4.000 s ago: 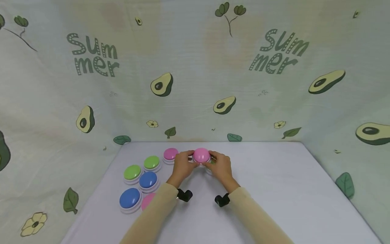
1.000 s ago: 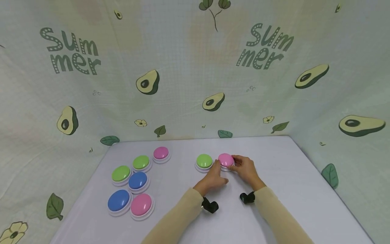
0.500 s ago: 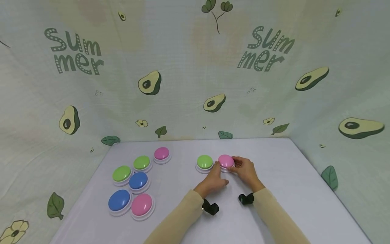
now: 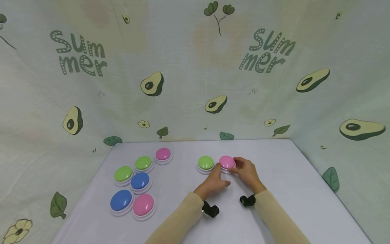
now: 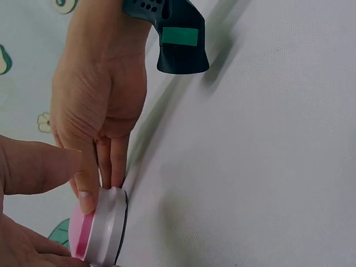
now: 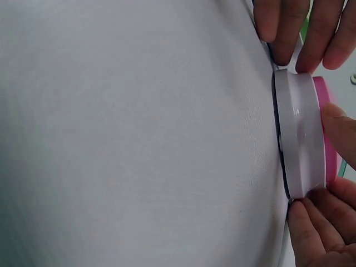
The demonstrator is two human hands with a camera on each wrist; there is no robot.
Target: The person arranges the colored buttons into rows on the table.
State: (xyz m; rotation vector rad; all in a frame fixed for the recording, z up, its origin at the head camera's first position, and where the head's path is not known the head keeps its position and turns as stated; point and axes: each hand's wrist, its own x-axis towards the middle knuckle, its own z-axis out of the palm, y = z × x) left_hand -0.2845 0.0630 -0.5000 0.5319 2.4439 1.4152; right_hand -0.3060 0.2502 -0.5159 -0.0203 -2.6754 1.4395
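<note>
A pink dome push button with a white base stands on the table, dome up. The right hand grips its right side, thumb on the near edge and fingers round the far side. At the button's left side is the left hand, fingers straight and thumb stretched out apart from it. In the right wrist view, left fingertips come right at the white base, opposite the right hand's curled fingers. A green push button stands just left of the pink one, close to the left fingertips.
On the table's left side stand several more push buttons: two blue, including the front blue button, two green, and two pink, including the front pink button. A patterned cloth hangs behind the white table.
Four seconds ago both hands held the pink button near the green one; it has since gone right and down onto the table. Over the last second the hands have barely moved.
</note>
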